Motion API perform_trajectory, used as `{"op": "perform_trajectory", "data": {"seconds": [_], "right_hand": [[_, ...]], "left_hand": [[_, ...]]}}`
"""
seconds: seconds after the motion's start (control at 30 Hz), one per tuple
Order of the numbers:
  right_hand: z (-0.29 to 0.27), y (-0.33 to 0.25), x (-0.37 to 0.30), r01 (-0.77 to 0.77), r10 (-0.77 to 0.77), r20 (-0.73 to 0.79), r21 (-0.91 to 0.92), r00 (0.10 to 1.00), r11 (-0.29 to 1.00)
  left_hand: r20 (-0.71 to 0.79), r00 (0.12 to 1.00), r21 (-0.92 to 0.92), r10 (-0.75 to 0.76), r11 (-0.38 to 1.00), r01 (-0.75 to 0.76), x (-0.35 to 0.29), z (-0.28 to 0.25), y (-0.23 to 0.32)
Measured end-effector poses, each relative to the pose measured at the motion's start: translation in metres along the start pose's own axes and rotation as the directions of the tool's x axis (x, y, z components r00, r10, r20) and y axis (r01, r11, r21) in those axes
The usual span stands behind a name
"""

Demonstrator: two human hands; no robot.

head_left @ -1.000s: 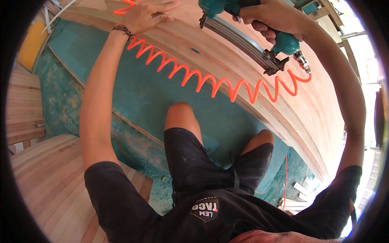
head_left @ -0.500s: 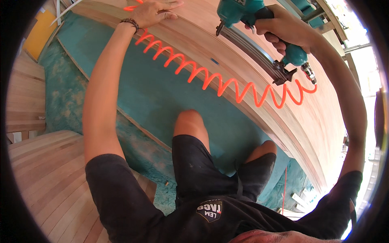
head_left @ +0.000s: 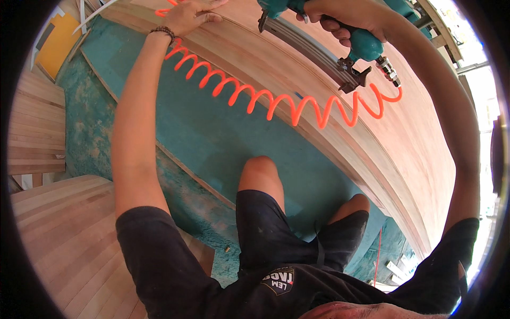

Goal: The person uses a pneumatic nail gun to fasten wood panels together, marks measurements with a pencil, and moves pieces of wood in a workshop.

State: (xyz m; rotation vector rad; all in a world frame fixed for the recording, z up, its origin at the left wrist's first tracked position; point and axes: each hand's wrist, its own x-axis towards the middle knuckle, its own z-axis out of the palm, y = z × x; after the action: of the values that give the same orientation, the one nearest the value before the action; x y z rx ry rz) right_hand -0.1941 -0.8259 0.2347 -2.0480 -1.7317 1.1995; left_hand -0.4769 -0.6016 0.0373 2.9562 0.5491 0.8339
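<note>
My right hand (head_left: 348, 18) is wrapped round the grip of a teal and black pneumatic nail gun (head_left: 366, 47), whose long grey magazine slants down to the right. The gun's nose is over a large curved surface of pale wooden strips (head_left: 419, 101). From the metal coupling at the handle's end, an orange coiled air hose (head_left: 271, 103) runs left across the wood's lower edge and passes under my left wrist. My left hand (head_left: 188, 16) lies on the strips near the top edge, fingers stretched out, with a beaded bracelet at the wrist.
A teal board (head_left: 212, 127) lies under my knees, beside the curved wood. Another curved strip-planked wooden form (head_left: 64, 228) stands at lower left. A yellow sheet (head_left: 59, 45) is at upper left. Small white offcuts (head_left: 398, 271) and a thin red line (head_left: 378, 255) are at lower right.
The nail gun in my right hand has shifted left and up in the picture, drawing the hose coil with it. My left hand has shifted slightly left and stays outstretched.
</note>
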Motion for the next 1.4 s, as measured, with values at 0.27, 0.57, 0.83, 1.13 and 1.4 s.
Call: {"op": "perform_trajectory", "data": {"seconds": [0.27,0.57,0.83,1.13,1.4], "right_hand": [[0.002,-0.008,0.005,-0.019,0.019,-0.002,-0.066,1.000,0.998],[0.009,-0.018,0.018,-0.026,0.021,-0.046,-0.103,0.999,0.994],[0.018,-0.051,0.061,0.013,-0.019,-0.088,-0.075,0.996,0.997],[0.014,-0.058,0.072,0.017,-0.019,-0.025,-0.073,1.000,0.997],[0.014,-0.063,0.082,0.044,-0.044,-0.001,-0.060,0.999,0.997]], "left_hand": [[0.052,0.989,0.073,-0.139,0.988,0.135,-0.002,-0.015,-0.001],[-0.012,0.959,0.052,-0.284,0.957,0.284,-0.015,-0.021,-0.036],[0.016,0.934,-0.162,-0.358,0.921,0.356,-0.017,-0.014,-0.051],[0.004,0.967,0.049,-0.255,0.966,0.255,-0.022,-0.022,-0.072],[0.088,0.897,0.231,-0.432,0.885,0.404,-0.013,-0.032,-0.048]]}}
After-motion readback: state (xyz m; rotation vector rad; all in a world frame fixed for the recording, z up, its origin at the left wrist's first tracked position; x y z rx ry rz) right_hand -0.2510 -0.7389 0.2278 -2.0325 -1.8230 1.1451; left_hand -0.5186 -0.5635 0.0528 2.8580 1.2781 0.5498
